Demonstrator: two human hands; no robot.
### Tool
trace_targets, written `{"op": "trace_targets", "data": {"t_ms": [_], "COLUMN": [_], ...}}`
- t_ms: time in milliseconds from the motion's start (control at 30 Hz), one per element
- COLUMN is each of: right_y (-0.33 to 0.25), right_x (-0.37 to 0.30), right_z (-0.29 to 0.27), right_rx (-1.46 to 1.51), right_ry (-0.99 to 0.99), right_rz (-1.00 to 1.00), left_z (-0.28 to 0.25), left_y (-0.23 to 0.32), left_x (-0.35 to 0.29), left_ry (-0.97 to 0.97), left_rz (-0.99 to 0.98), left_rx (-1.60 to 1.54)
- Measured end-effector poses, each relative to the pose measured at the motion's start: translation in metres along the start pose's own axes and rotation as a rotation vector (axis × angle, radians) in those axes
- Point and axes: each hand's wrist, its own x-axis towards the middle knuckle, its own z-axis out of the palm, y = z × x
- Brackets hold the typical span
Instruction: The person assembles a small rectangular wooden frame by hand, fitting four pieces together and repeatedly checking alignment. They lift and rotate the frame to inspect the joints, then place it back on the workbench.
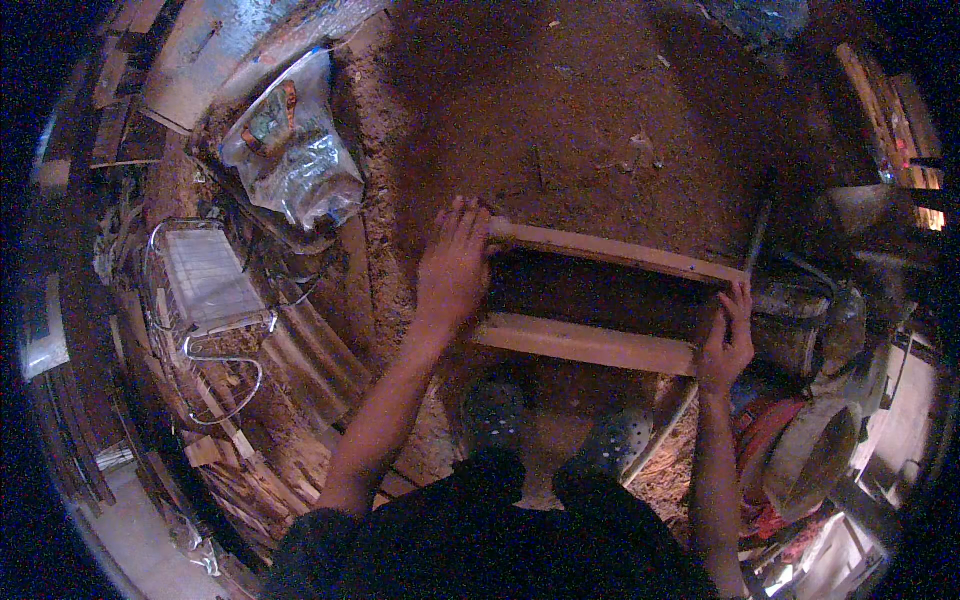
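In front of my legs is a rectangular wooden frame (620, 252), with two long pale rails and a dark gap between them. My left hand (453, 268) grips its left end, palm against the side and fingers stretched up past the far corner. At the opposite end, my right hand (728, 335) wraps round the right side, fingers bent over the far corner. The frame slants slightly, its far rail dropping toward the right. Short inner faces at both ends are mostly hidden by my hands. Below the near rail, my feet show in dark clogs (490, 412) with holes.
Brown dirt floor (580, 130) stretches ahead. On the left lie a clear plastic bag (305, 165), a chair with a metal-tube frame (205, 275), a corrugated sheet (315, 355) and wood scraps (250, 465). To the right stand a round pale container (815, 455) and dark clutter.
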Motion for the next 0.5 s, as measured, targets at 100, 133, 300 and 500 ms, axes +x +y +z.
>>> {"op": "trace_targets", "data": {"t_ms": [100, 133, 300, 500], "right_y": [0.0, 0.001, 0.005, 0.009], "right_x": [0.0, 0.0, 0.0, 0.001], "right_z": [0.0, -0.001, -0.004, -0.004], "right_rx": [0.025, 0.023, -0.02, -0.057], "right_ry": [0.003, 0.003, -0.023, -0.055], "right_rz": [-0.006, -0.009, -0.063, -0.032], "left_z": [0.004, 0.007, 0.03, 0.061], "left_y": [-0.022, -0.033, -0.063, -0.052], "left_x": [-0.019, -0.027, -0.064, -0.034], "left_ry": [-0.172, -0.228, -0.444, -0.311], "left_rz": [-0.525, -0.638, -0.69, -0.774], "left_rx": [-0.36, -0.44, -0.336, -1.193]}}
